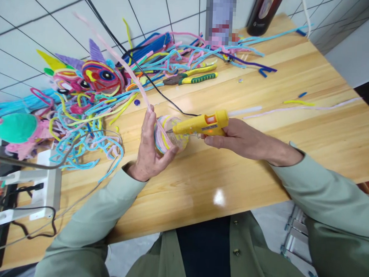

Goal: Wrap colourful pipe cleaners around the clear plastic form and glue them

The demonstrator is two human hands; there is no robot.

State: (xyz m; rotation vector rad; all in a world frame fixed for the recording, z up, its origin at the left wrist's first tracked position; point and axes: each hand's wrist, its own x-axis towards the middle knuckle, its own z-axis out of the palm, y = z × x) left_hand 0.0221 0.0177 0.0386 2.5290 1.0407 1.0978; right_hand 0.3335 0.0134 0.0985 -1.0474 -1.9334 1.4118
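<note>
My right hand (231,134) is wrapped round a yellow hot glue gun (203,124), with a clear glue stick (246,110) poking out behind it. The gun's nozzle points left and is at a clear container (181,141) partly wound with pink, yellow and blue fuzzy strands. My left hand (152,147) grips this container at its wound end. Between its fingertips runs a pale pink pipe cleaner (129,70), whose free length stretches up and left. The container lies tilted; part of it is hidden behind my left fingers and the gun.
Loose pipe cleaners (78,141) lie tangled at left, beside colourful fuzzy figures (103,77). Pliers (191,76) rest farther back. A black cord (161,95) crosses to the gun. A white power strip (46,190) sits at left; a dark bottle (263,14) stands at the back.
</note>
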